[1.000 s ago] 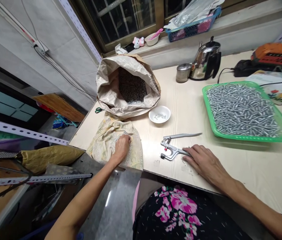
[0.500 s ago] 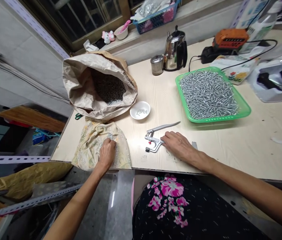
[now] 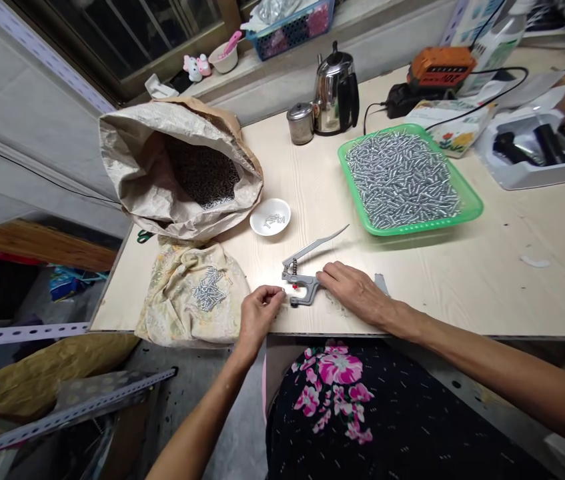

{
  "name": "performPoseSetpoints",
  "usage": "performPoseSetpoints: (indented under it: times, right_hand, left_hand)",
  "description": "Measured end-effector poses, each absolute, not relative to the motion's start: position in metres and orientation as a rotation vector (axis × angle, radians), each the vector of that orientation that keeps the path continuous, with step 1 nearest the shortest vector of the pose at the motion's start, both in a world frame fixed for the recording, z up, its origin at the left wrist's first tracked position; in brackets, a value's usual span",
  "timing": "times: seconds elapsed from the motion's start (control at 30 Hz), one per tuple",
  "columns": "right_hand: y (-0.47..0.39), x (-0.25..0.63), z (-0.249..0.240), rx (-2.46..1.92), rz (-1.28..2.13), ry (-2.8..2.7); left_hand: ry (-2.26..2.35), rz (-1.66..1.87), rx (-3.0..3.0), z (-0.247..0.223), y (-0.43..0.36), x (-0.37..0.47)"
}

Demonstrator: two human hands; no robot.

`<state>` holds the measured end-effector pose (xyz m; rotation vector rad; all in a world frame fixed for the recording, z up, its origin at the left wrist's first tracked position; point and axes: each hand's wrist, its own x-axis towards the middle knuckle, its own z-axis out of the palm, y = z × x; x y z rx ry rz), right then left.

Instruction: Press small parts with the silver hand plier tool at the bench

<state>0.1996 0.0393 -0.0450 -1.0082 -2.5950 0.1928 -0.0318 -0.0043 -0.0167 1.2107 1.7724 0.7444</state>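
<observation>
My right hand is wrapped round the lower handle of grey snap-fastener pliers, which lie on the table with the upper handle raised and a red part in the jaw. Thumb and forefinger of my left hand pinch together just left of that jaw, with a tiny silvery metal piece barely showing at the fingertips. On a patterned yellowish cloth to the left lies a small pile of silvery metal pieces. A white bowl behind the pliers contains several similar pieces.
A green tray heaped with silvery metal pieces stands at the right. At the left is an open paper sack of small parts. Behind them are a kettle, a metal canister and an orange battery with a cable.
My left hand has moved right from the pile on the cloth to the jaw of the pliers, fingertips pinched. The right hand stays on the handle. The view has shifted slightly.
</observation>
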Motion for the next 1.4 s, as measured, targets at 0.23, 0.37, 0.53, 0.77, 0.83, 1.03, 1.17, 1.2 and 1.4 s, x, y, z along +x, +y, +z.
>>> performPoseSetpoints:
  times: [0.23,0.37,0.53,0.77,0.83,1.03,1.17,1.2,1.4]
  right_hand:
    - [0.038,0.202,-0.044,-1.003,0.147,-2.567]
    - [0.040,0.201,-0.046,-1.015,0.164,-2.578]
    - [0.044,0.200,-0.056,-1.014,0.132,-2.599]
    - [0.045,0.199,-0.060,-1.004,0.244,-2.600]
    - [0.045,0.199,-0.060,-0.997,0.264,-2.595]
    - [0.043,0.200,-0.062,-1.010,0.310,-2.572]
    - [0.042,0.201,-0.062,-1.009,0.276,-2.577]
    - [0.041,0.201,-0.062,-1.005,0.270,-2.580]
    - [0.042,0.201,-0.064,-1.007,0.308,-2.572]
  left_hand:
    - [1.702,0.754,1.076,-0.034,-0.003,-0.016]
    - [1.682,0.684,1.040,-0.030,0.004,-0.015]
    - [1.676,0.396,1.006,-0.018,0.018,-0.015]
    - [1.639,0.168,0.889,-0.008,0.026,-0.017]
    - [1.629,0.151,0.845,-0.007,0.025,-0.017]
    - [1.622,0.193,0.804,-0.002,0.022,-0.013]
    - [1.617,0.200,0.796,0.001,0.020,-0.010]
    - [1.601,0.206,0.779,0.001,0.019,-0.010]
    - [1.502,0.253,0.714,-0.006,0.015,-0.018]
